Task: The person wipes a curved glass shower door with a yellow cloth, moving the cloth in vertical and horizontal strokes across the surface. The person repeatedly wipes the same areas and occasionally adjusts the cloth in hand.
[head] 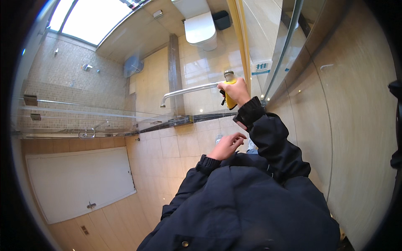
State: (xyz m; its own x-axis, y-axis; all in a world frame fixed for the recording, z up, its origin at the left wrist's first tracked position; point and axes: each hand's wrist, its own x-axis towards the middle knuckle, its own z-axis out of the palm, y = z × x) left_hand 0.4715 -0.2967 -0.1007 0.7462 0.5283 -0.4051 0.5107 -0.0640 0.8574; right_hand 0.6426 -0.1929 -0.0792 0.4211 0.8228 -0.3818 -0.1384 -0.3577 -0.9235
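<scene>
My right hand (237,91) grips a yellow item with black parts (231,102), perhaps a cloth; the fingers cover much of it. It is at the right end of a chrome pull handle (191,90) on a glass door. That end of the handle, with its round mount, shows just beyond my fingers. My left hand (226,146) hangs in front of my body, its fingers loosely bent, nothing visible in it. Right of the handle, a sign with writing (261,67) is stuck on the glass.
Behind the glass are a white toilet (200,29), a black bin (221,20) and a blue plastic bag (133,66). Glass hinges (30,100) and a shower area with mosaic tiles (78,84) lie left. A white door (81,182) stands at lower left, a tiled wall (351,103) at right.
</scene>
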